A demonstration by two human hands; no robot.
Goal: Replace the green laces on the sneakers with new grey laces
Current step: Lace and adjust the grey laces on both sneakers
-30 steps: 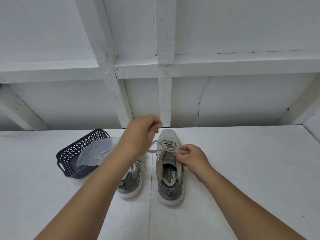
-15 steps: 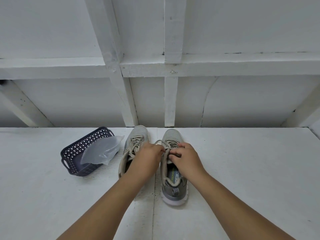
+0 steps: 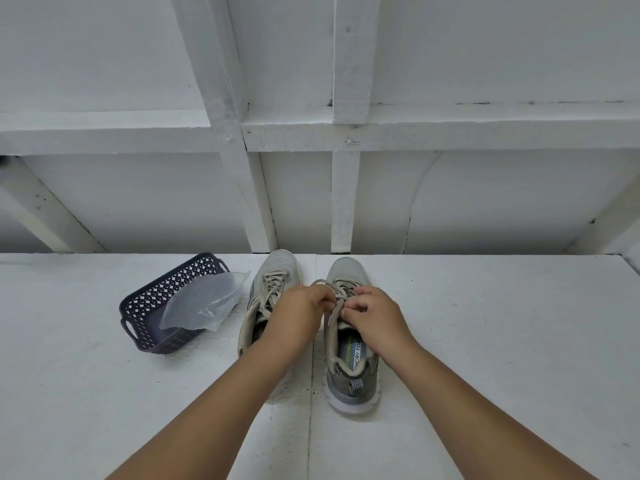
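Two pale grey-green sneakers stand side by side on the white surface, toes away from me. The left sneaker (image 3: pixel 275 271) is laced, and my left forearm covers its heel. The right sneaker (image 3: pixel 349 358) shows its insole and a loose loop of lace (image 3: pixel 320 283) at its tongue. My left hand (image 3: pixel 298 315) pinches the lace at the tongue's left side. My right hand (image 3: pixel 375 315) grips the lace at the tongue's right side, fingers curled. The two hands almost touch above the tongue.
A dark perforated plastic basket (image 3: pixel 145 306) sits left of the sneakers, with a crumpled clear plastic bag (image 3: pixel 204 303) spilling over its rim. A white framed wall (image 3: pixel 343 202) rises right behind the toes.
My left hand, earlier raised and pulling the lace up and left, has come down to the right sneaker's tongue. Both hands now work close together there. The camera has tilted slightly.
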